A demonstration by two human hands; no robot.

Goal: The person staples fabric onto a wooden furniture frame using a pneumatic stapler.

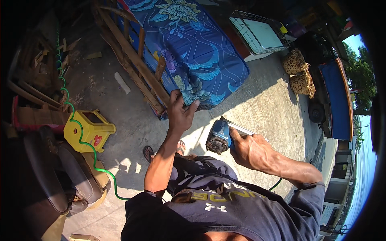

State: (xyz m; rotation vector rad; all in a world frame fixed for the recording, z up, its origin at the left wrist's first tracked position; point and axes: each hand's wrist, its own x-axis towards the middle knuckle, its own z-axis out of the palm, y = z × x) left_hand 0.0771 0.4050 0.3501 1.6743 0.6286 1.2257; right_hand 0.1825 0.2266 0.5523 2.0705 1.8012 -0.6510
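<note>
My left hand [181, 112] grips the lower corner of a blue floral-covered cushioned piece [203, 56], where rough wooden slats [136, 60] of its frame run along the left side; exactly which layer my fingertips hold is partly hidden. My right hand [251, 148] is wrapped round a pneumatic staple or nail gun [217, 135] with a blue body, black head and silver magazine, held just in front of my body at the lower right of the cushioned piece. A green coiled air hose [92, 148] runs down the left.
A yellow plastic stool [86, 130], dark torn seats [52, 172] and scrap wood [36, 92] lie left. A wire-framed white panel [259, 36] stands at upper right, beside woven baskets [297, 76] and a blue-sided cart or trailer [335, 98]. My sandalled feet [149, 152] are on concrete.
</note>
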